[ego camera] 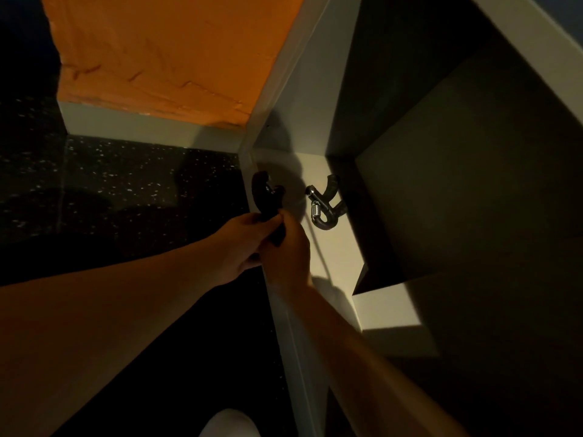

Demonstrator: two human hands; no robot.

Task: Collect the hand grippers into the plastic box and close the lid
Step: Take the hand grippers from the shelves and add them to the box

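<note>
Both the left hand [238, 247] and right hand [288, 252] are clutching one hand gripper [262, 191], likely passing it over; a second gripper [325, 205] is lying just beyond them.

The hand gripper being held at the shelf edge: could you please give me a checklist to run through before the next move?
1. Grip on the held hand gripper: ok, the left hand and the right hand both hold it.
2. Second hand gripper reachable: ok, it lies in the open on the white shelf, apart from the hands.
3. A hand free to take it: not ok, both are occupied.
4. Plastic box location: cannot tell, it is not in view.
5. Lid open: cannot tell.
</note>
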